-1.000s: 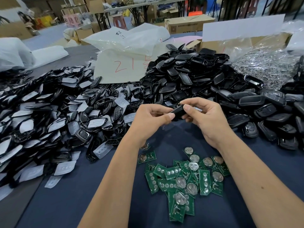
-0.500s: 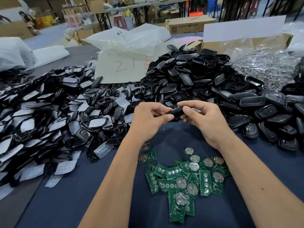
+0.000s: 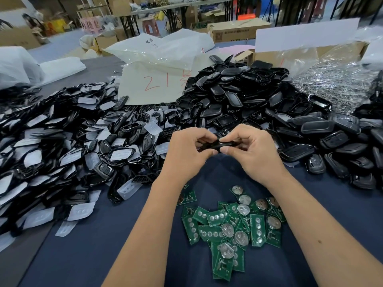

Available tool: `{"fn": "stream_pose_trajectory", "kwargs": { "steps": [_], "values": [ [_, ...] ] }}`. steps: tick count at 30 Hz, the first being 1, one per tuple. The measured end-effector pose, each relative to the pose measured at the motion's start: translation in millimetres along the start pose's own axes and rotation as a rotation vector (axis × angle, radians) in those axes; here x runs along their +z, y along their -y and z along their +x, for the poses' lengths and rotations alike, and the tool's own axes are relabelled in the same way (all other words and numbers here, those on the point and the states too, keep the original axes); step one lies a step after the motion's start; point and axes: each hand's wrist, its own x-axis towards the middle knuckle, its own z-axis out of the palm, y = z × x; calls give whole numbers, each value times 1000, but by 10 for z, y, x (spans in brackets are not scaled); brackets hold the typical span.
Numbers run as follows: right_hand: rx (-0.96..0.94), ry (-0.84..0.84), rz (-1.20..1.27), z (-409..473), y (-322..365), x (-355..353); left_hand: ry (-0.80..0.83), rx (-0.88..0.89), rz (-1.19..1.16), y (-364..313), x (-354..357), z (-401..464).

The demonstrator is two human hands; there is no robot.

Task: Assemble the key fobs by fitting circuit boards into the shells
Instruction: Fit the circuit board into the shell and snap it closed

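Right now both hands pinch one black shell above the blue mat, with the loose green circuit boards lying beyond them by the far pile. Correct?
Not quite. The head view shows the circuit boards lying nearer than the hands, between the forearms. Left hand and right hand do pinch one black shell.

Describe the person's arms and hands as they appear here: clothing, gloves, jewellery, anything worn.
Both forearms are bare up to the frame's lower edge; no sleeve shows. The left hand and right hand wear no gloves, and no ring, watch or wristband is visible. The fingers have short, unpainted nails. A small dark mark sits on the right forearm.
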Motion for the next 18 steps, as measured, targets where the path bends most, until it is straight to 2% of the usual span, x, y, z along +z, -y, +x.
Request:
{"fn": "stream_pose_trajectory", "kwargs": {
  "steps": [6,12,18],
  "values": [
    [-23,37,4,-10,38,30,-5,87,21,-77,73,-29],
    [71,-25,37,-10,15,41,-26,41,-32,-38,72,-11],
    [19,-10,26,-11,10,40,-3,23,-34,1,70,7]
  ]
}}
